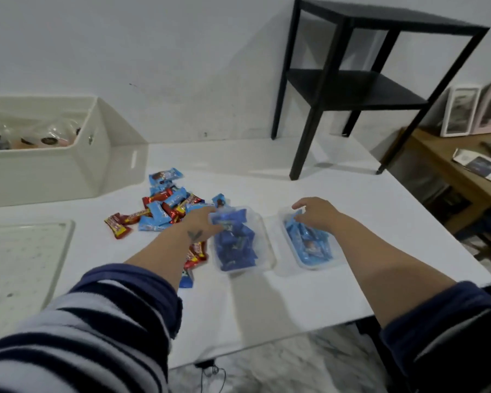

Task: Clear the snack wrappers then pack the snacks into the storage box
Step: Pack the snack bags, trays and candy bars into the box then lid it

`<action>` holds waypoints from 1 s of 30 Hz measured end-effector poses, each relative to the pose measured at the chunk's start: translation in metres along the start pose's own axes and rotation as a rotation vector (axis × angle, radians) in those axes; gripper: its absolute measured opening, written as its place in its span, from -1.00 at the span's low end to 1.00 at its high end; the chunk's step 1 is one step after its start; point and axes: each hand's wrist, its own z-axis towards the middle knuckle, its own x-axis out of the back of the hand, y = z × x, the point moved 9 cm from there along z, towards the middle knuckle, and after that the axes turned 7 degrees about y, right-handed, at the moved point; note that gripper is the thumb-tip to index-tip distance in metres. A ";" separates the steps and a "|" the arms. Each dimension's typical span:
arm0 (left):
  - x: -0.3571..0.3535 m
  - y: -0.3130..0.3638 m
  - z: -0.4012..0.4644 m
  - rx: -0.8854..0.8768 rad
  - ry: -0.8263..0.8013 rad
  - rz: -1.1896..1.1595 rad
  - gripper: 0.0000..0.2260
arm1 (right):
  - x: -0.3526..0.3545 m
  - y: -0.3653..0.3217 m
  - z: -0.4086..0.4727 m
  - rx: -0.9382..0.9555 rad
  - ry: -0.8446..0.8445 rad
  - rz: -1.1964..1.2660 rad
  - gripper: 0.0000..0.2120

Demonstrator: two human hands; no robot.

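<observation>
Sorting looks about half done — two clear tubs are filled, but a pile (167,207) of red and blue snacks lies loose on the tabletop (267,302), just left of them. The left tub (240,243) holds dark blue packs; the right tub (309,248) holds light blue ones. The left hand (201,224) reaches over the left tub's near corner, its fingers blurred, so whether it pinches a pack I cannot tell. The right hand (316,212) rests spread on the light blue packs. The storage box (68,165) stands far left, with clear bags inside — no tub packed yet.
</observation>
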 end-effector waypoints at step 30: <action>-0.063 -0.008 -0.012 0.291 0.001 -0.652 -0.46 | -0.035 0.016 -0.005 -0.127 0.016 0.825 -0.48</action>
